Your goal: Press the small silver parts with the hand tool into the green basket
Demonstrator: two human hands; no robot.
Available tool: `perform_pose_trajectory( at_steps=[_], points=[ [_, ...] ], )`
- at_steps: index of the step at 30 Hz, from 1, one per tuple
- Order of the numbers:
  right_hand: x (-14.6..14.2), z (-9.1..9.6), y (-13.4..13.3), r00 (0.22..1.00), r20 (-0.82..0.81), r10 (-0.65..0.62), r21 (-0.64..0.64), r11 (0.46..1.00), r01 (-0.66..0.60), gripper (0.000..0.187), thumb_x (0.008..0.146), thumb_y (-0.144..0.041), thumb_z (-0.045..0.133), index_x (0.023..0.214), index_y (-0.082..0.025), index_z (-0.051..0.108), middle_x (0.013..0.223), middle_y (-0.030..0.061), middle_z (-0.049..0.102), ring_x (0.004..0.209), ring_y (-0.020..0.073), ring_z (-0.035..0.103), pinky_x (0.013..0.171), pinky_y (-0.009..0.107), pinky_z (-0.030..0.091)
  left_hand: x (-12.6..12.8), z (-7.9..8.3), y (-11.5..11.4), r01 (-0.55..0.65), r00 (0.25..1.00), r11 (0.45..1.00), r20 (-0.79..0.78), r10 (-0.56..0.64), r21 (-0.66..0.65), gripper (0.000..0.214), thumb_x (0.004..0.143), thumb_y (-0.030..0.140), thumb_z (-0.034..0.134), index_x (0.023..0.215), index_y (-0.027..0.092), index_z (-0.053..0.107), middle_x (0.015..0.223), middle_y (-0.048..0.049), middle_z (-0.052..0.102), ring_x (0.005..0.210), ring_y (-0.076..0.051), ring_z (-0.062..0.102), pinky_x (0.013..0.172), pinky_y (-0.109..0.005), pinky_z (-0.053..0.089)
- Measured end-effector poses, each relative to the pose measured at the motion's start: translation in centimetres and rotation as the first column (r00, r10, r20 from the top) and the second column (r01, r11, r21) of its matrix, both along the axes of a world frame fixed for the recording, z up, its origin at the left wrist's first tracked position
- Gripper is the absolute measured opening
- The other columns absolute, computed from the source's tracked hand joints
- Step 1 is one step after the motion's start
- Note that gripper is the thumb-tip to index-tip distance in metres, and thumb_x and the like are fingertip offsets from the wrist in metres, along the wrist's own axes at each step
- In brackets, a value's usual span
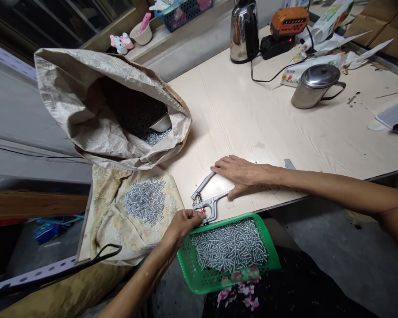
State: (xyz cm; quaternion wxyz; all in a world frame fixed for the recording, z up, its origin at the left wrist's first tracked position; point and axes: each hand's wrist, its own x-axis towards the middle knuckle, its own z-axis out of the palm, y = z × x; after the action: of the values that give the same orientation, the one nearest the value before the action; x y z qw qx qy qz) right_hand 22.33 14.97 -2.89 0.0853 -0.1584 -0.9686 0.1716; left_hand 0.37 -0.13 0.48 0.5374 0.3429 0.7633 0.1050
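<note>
Grey metal snap pliers [211, 204] with a coil spring and a small red part at the jaw lie at the table's front edge. My right hand [240, 173] spans their two spread handles, fingers on the upper one and thumb by the lower one. At the jaw end, my left hand [186, 221] has thumb and fingertips pinched together; anything between them is hidden. Just below, a green plastic basket [273, 247] holds many small silvery screw-like pieces [230, 247]. Left of it, a heap of similar pieces [146, 199] rests on a patterned cloth [108, 225].
A large open woven sack [63, 88] stands at back left, with a metal scoop [161, 124] and more pieces inside. Farther back are a steel kettle [240, 31], an orange battery [289, 22] on a black charger [275, 46] with a cord, and a lidded metal mug [307, 92].
</note>
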Motion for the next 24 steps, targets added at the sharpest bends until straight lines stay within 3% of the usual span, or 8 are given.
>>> perform_pose_trajectory(
  at_steps=[4,7,9,11,13,15,18,24],
  points=[
    [0.0,0.7,-0.5,0.996,0.085,-0.031,-0.007,0.999,0.032,0.065,0.071,-0.058,0.072,0.115,-0.013,0.054,0.113,0.0131,0.054,0.098,0.0275,0.044,0.080,0.038,0.036,-0.4,-0.2,-0.5,0.085,0.994,0.996,-0.071,-0.084,0.005,0.052,0.056,0.065,0.068,0.061,0.014,0.063,0.050,0.0028,0.050,0.050,-0.010,0.039,0.051,-0.024,0.025],
    [0.0,1.4,-1.2,0.991,0.110,-0.071,0.004,0.997,0.071,0.053,0.074,-0.052,0.073,0.108,-0.014,0.057,0.109,0.0113,0.056,0.097,0.0264,0.044,0.078,0.036,0.034,0.2,0.2,-0.8,0.265,0.913,0.953,-0.357,-0.198,0.149,0.042,0.073,0.055,0.061,0.068,0.014,0.065,0.063,-0.0024,0.058,0.060,-0.016,0.051,0.057,-0.027,0.037],
    [-0.1,1.7,-1.7,0.990,0.121,-0.076,0.007,0.997,0.075,0.049,0.076,-0.048,0.073,0.106,-0.014,0.057,0.108,0.0109,0.057,0.097,0.0256,0.044,0.078,0.036,0.034,1.2,0.3,-0.4,0.453,0.785,0.833,-0.584,-0.206,0.316,0.032,0.082,0.046,0.058,0.084,0.015,0.067,0.082,-0.0071,0.064,0.078,-0.022,0.058,0.070,-0.033,0.045],
    [-0.2,2.0,-2.0,0.988,0.128,-0.088,0.017,0.996,0.086,0.046,0.076,-0.046,0.074,0.105,-0.013,0.058,0.108,0.0111,0.057,0.096,0.0248,0.045,0.078,0.035,0.035,2.3,0.0,0.7,0.633,0.681,0.649,-0.702,-0.208,0.422,0.032,0.085,0.039,0.059,0.108,0.017,0.062,0.106,-0.0112,0.064,0.100,-0.026,0.056,0.085,-0.040,0.047],
    [-0.3,2.1,-2.2,0.985,0.133,-0.105,0.026,0.994,0.103,0.046,0.076,-0.044,0.075,0.105,-0.012,0.059,0.107,0.0114,0.058,0.096,0.0243,0.045,0.078,0.035,0.036,3.2,-0.5,2.2,0.754,0.608,0.493,-0.744,-0.276,0.434,0.045,0.084,0.034,0.063,0.124,0.017,0.052,0.124,-0.0134,0.058,0.113,-0.028,0.051,0.094,-0.045,0.045],
    [-0.2,2.1,-2.2,0.983,0.141,-0.114,0.015,0.993,0.113,0.052,0.073,-0.044,0.077,0.109,-0.011,0.058,0.106,0.0118,0.058,0.095,0.0244,0.046,0.078,0.035,0.037,3.7,-1.2,3.6,0.813,0.557,0.420,-0.748,-0.361,0.403,0.053,0.083,0.029,0.065,0.131,0.016,0.045,0.130,-0.0141,0.054,0.117,-0.028,0.048,0.097,-0.046,0.045],
    [0.0,1.9,-2.2,0.986,0.134,-0.103,-0.025,0.994,0.108,0.058,0.071,-0.042,0.080,0.113,-0.010,0.058,0.105,0.0115,0.058,0.094,0.0236,0.047,0.076,0.033,0.038,3.9,-1.7,4.7,0.838,0.527,0.413,-0.728,-0.439,0.357,0.053,0.084,0.026,0.063,0.132,0.016,0.043,0.121,-0.0121,0.057,0.109,-0.026,0.050,0.093,-0.044,0.048],
    [-0.7,0.1,-3.4,0.992,0.013,-0.126,-0.038,0.991,0.126,0.011,0.092,-0.019,0.053,0.084,-0.015,0.060,0.084,0.0051,0.059,0.081,0.0179,0.047,0.073,0.031,0.037,4.1,-1.6,4.2,0.829,0.537,0.428,-0.729,-0.425,0.361,0.015,0.091,0.023,0.053,0.103,0.017,0.060,0.093,-0.0061,0.062,0.089,-0.022,0.054,0.080,-0.036,0.050]
  ],
)
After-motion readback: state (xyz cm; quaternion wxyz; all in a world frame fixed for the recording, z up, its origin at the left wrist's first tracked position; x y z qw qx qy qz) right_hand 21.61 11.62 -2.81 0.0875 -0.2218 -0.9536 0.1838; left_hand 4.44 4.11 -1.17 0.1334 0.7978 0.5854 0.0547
